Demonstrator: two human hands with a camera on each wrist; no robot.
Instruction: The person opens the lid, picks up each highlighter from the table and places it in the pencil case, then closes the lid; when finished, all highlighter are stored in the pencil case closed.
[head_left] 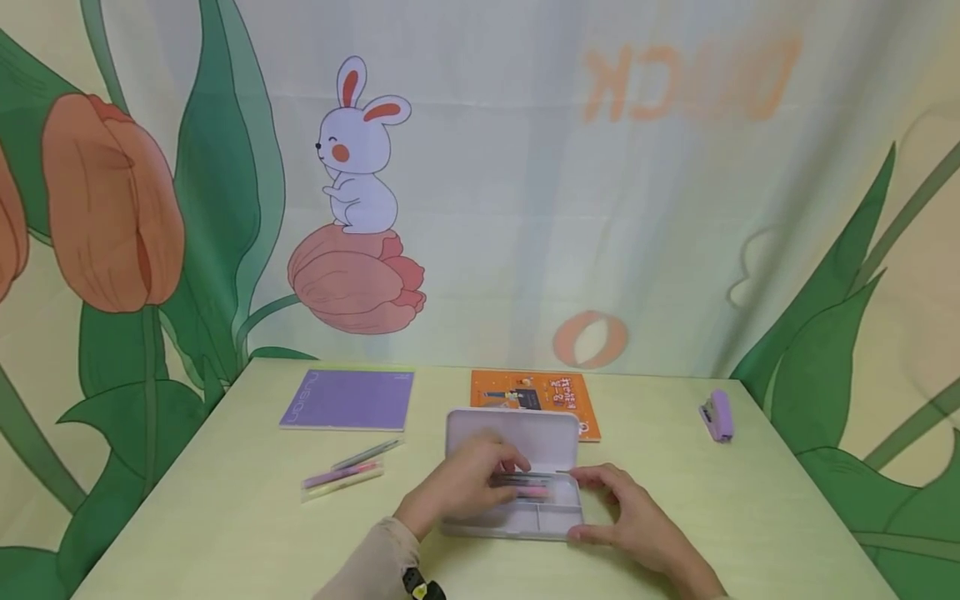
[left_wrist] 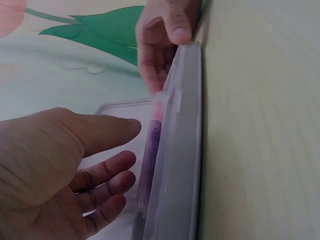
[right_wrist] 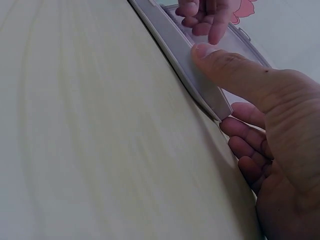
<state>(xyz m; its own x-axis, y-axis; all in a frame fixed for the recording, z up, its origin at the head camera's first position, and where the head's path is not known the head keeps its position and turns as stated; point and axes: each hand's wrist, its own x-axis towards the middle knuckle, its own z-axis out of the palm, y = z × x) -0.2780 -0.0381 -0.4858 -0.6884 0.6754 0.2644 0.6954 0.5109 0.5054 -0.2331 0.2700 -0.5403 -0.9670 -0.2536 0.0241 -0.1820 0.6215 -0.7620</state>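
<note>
An open pale grey pencil case (head_left: pixel 561 520) lies on the table with its lid raised at the back. My left hand (head_left: pixel 468 479) hovers over the case, its thumb and fingers spread apart. Close beside those fingers, a pink-and-purple pen (left_wrist: pixel 149 162) lies in the case, with a gap between them in the left wrist view. Other slim pens in the compartment are partly hidden by the hand. At the case's right end, my right hand (head_left: pixel 641 518) holds it between the thumb near the front corner and fingers near the back corner.
Several pens (head_left: pixel 341 475) lie loose on the table to the left. Behind them is a purple notebook (head_left: pixel 348 400). An orange booklet (head_left: pixel 525 387) lies partly behind the raised lid. A purple stapler (head_left: pixel 718 415) stands at the back right, before a printed curtain.
</note>
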